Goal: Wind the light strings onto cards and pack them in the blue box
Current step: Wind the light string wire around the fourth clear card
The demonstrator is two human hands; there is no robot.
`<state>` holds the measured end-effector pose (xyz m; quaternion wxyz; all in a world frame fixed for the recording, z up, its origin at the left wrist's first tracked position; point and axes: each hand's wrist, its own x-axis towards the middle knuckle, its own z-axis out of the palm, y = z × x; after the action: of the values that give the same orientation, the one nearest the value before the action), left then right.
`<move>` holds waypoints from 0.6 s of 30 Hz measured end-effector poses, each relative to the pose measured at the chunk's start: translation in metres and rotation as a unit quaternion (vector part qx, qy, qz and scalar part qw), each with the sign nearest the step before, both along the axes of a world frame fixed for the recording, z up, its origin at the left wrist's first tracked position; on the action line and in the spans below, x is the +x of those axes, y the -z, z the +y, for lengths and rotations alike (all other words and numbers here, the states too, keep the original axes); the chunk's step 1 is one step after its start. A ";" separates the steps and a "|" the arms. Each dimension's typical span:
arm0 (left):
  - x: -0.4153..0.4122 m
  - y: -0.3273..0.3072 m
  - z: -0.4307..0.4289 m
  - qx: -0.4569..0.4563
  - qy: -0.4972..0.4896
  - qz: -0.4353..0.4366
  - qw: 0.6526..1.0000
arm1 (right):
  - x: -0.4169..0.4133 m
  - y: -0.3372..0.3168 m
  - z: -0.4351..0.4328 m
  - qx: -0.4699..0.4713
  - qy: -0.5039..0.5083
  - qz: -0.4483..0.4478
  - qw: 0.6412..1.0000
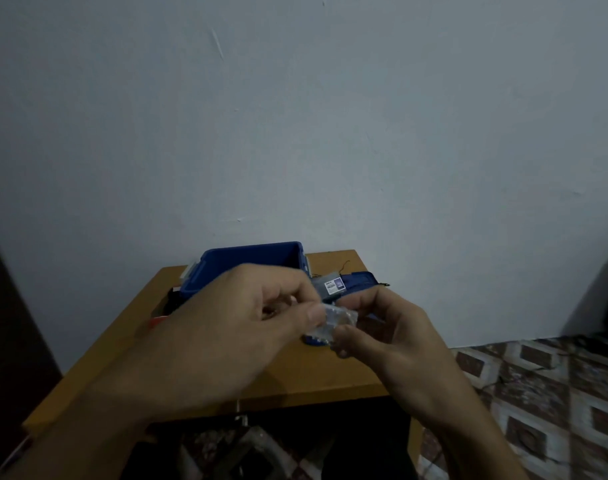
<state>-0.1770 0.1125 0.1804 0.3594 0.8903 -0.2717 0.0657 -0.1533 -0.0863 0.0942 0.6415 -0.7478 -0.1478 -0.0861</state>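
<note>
Both of your hands meet on one small, pale, translucent bundle [338, 318]. Your left hand [247, 320] pinches it between thumb and curled fingers, and your right hand [389, 330] pinches its other side from below. It is too blurred to tell card from string, so I judge only that you are winding or tidying a wound set, held above the wooden table [295, 375].

Just beyond the grip and slightly to its left stands the blue box [209, 278], open-topped, its contents hidden. Beyond the grip to the right lies a flat dark blue piece [359, 282], probably the lid, with a grey labelled packet [330, 285] on it. Directly under the grip a bit of something blue [313, 340] peeks out.

The next move likely calls for securing the loose end, then carrying the bundle forward and left over the box rim.

Count: one box, one held bundle, one flat blue piece, one packet, two hands.
</note>
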 end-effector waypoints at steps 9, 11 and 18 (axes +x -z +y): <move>0.050 -0.017 0.001 0.059 0.068 0.017 0.996 | -0.008 -0.007 0.001 0.068 -0.153 0.045 0.985; 0.057 -0.012 0.004 0.044 0.080 0.058 0.994 | -0.009 -0.007 0.000 0.094 -0.169 0.045 0.980; 0.060 0.021 0.012 -0.075 0.062 0.144 0.985 | -0.008 -0.008 -0.004 0.145 -0.191 0.030 0.970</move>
<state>-0.1170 0.1248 0.1594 0.4643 0.8423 -0.2657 -0.0651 -0.1609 -0.0904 0.1021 0.7515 -0.6074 -0.2545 0.0396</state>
